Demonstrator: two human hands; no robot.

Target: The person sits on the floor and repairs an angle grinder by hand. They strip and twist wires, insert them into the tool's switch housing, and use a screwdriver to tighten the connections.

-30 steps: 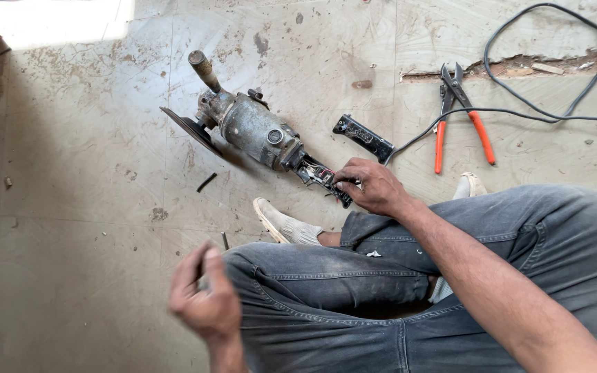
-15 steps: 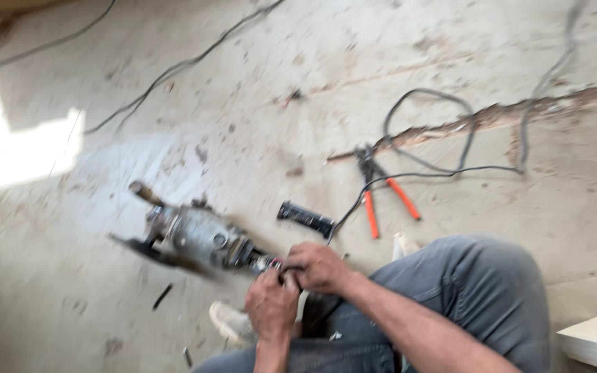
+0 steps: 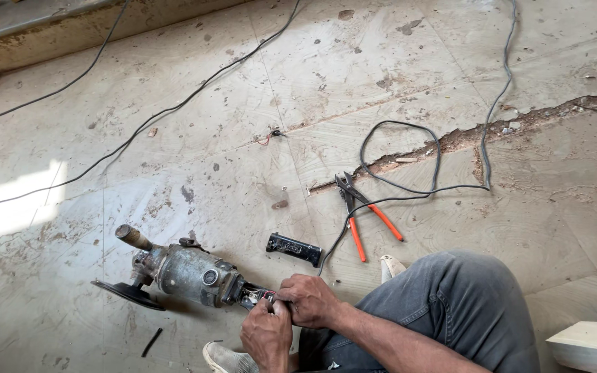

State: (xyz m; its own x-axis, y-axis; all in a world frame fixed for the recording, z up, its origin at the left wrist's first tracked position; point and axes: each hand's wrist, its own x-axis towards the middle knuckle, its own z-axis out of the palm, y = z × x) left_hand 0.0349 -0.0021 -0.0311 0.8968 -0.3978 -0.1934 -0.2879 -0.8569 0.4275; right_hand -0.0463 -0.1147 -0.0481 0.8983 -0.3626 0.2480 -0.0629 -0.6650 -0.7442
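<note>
Both hands at the rear of the angle grinder [image 3: 181, 273] — it lies on the floor [image 3: 257, 138].
Right hand [image 3: 310, 300] and left hand [image 3: 267, 336] pinch its exposed switch end [image 3: 260, 297]; black handle cover [image 3: 294, 248] and orange pliers [image 3: 364, 211] nearby.

Daylight fills the scene evenly and brightly, with a washed-out sunlit patch on the floor [image 3: 8, 207] at the left edge. Shadows are soft and short. Focus is sharp throughout, with slight wide-angle bending toward the edges.

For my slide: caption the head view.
Both hands work at the open rear of an angle grinder; orange pliers lie nearby.
</note>
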